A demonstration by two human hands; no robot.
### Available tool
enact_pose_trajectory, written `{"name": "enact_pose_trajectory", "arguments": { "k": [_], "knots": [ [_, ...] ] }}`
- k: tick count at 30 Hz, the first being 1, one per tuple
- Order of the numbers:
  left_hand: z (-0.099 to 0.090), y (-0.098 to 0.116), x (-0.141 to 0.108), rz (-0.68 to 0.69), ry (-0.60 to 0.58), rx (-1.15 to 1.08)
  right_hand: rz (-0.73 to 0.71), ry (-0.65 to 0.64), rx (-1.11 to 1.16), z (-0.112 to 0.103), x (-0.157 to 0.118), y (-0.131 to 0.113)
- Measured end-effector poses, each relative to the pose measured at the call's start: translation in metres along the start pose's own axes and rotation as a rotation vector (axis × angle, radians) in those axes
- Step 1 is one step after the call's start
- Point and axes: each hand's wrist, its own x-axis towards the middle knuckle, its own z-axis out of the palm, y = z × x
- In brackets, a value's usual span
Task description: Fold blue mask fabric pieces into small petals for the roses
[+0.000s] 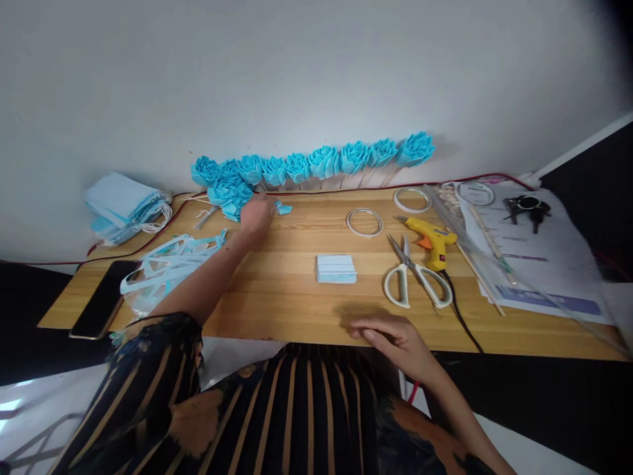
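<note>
My left hand (pixel 258 214) reaches to the back of the wooden table, beside a cluster of blue flowers (pixel 230 192). Its fingertips are hidden, so any hold is unclear. A small blue piece (pixel 283 208) lies just right of it. My right hand (pixel 390 340) rests at the front edge, palm down, fingers loosely bent and apart, holding nothing visible. Between the hands sits a stack of light blue pieces (pixel 336 269). Scissors (pixel 415 274) with white handles lie with blades slightly apart, next to a yellow glue gun (pixel 431 241). Several blue flowers (pixel 324 161) on sticks lean against the wall.
Tape rings (pixel 364 222) lie mid-table. At left are a pile of masks (pixel 123 201), cut strips (pixel 171 267) and a black phone (pixel 105 297). Papers (pixel 539 244), keys (pixel 528 206) and thin sticks are at right. The glue gun's cord crosses the front edge.
</note>
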Motion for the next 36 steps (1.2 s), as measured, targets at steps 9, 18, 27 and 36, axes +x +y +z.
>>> {"name": "enact_pose_trajectory", "arguments": {
  "k": [9,18,27,36],
  "knots": [
    [0.004,-0.004,0.027,0.115,-0.041,0.043,0.013,-0.004,-0.015,0.000,0.000,-0.002],
    [-0.004,-0.018,0.007,0.273,-0.042,0.068,-0.044,-0.011,-0.042,-0.002,0.001,0.001],
    [0.006,0.007,0.023,0.222,-0.031,0.055,-0.032,0.006,0.001,0.000,0.000,-0.001],
    [-0.010,-0.028,0.003,0.110,-0.047,0.069,-0.030,-0.022,-0.026,-0.003,0.003,-0.001]
  ]
}}
